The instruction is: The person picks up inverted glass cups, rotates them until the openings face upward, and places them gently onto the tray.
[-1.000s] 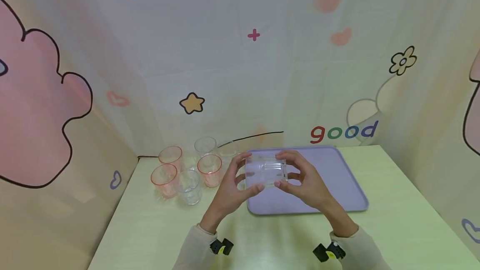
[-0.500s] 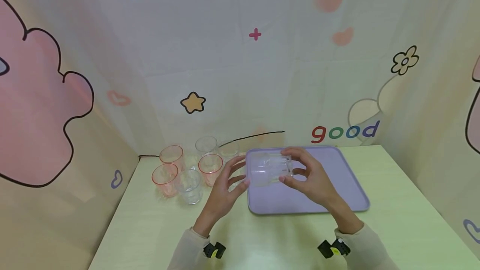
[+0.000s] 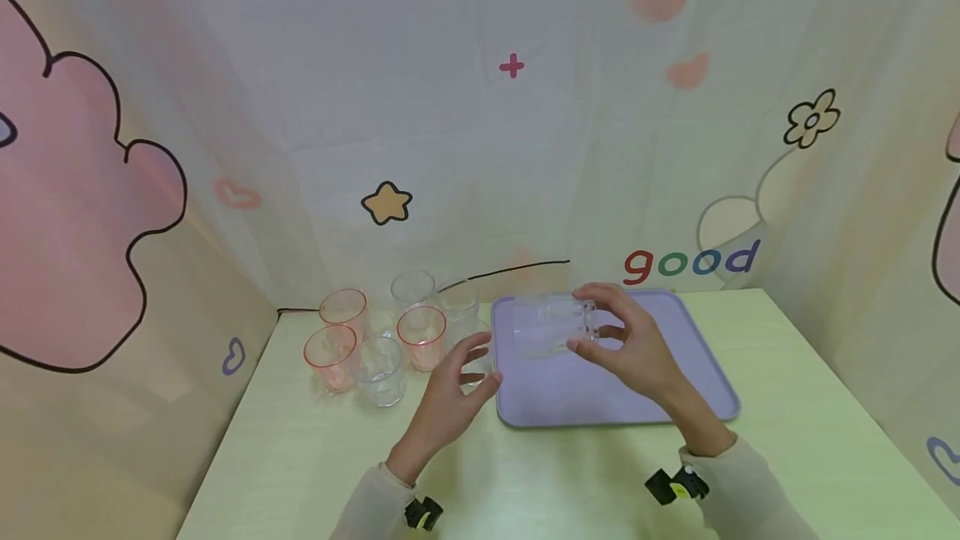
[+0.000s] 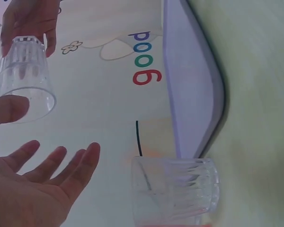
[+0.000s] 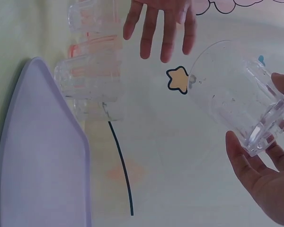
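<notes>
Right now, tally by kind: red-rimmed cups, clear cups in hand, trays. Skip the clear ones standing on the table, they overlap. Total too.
Red-rimmed cups: 3
Clear cup held in the right hand: 1
Purple tray: 1
Total: 5

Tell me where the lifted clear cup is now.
In the head view, the clear cup is held sideways in the right hand, seen against the purple tray, to the right of the left hand.
</notes>
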### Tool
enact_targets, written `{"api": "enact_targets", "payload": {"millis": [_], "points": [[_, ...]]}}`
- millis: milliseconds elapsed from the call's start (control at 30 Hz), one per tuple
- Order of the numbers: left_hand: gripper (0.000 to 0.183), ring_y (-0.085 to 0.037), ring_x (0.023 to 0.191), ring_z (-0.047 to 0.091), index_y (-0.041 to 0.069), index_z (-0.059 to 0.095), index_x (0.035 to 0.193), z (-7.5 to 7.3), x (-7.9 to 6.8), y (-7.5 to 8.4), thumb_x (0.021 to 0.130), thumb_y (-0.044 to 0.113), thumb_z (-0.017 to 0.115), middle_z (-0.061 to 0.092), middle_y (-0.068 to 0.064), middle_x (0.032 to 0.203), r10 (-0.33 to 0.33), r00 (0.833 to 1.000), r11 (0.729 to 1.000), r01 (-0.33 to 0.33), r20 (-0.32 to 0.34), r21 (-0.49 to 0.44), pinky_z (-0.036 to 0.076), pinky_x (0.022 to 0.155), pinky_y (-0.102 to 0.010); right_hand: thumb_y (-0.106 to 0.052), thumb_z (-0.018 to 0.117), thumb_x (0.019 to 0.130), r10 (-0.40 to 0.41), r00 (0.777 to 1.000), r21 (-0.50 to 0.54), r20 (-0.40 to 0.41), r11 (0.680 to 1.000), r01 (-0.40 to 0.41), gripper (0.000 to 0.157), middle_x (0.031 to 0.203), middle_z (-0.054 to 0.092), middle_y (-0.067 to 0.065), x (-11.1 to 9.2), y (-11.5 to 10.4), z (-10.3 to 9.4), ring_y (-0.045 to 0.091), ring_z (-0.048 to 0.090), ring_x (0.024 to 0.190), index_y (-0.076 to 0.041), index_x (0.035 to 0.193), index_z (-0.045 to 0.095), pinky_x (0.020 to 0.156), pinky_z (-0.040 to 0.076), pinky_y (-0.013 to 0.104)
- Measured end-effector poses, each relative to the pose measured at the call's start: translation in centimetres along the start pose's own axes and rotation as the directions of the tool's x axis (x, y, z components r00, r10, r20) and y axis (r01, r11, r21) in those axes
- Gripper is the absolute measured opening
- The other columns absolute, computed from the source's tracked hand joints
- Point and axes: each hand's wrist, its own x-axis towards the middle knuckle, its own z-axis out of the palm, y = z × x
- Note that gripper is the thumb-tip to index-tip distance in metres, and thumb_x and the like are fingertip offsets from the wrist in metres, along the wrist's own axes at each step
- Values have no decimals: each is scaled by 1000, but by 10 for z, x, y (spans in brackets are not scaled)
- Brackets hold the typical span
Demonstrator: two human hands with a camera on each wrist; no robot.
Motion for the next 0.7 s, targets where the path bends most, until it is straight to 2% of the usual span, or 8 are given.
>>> {"api": "enact_targets", "payload": {"millis": [67,233,367,467,700], "points": [[53,-35,132,55,8,51,146,2,-1,-3,97,11,70,53,-10,147,-20,1000,1000,20,13,20,56,95,-48,6,80,83,2,1000,-8,-3,1000,-2,54,134,56,12,1,1,-1,22,60,105,-1,132,60,84,58,23],[52,-41,127,57,3,52,145,7,-4,-14,96,10,68,52,-18,147,-67,997,997,65,42,52,58,90,-39,2,81,84,30,1000,-50,4,998,-30,53,135,56,12,5,4,-3,28,59,105,-3,133,61,84,58,24],[50,-46,122,59,0,53,142,11,-5,-22,96,10,68,53,-24,144,-113,993,992,110,41,64,59,88,-43,-2,83,84,61,998,-86,15,995,-60,53,135,57,11,9,11,-4,28,58,105,-4,133,61,84,58,26],[50,-43,120,61,-3,53,141,14,-4,-26,96,10,67,54,-24,142,-158,987,985,154,42,83,58,90,-47,-4,84,84,78,997,-104,24,992,-75,54,136,56,11,13,14,-5,28,58,105,-5,133,61,83,59,29],[52,-42,114,65,-7,53,139,21,-4,-39,94,11,69,59,-25,136,-238,970,964,229,56,139,58,89,-49,-9,86,84,116,992,-127,42,986,-110,55,135,57,12,21,19,-6,32,59,106,-3,133,61,83,61,44]]}}
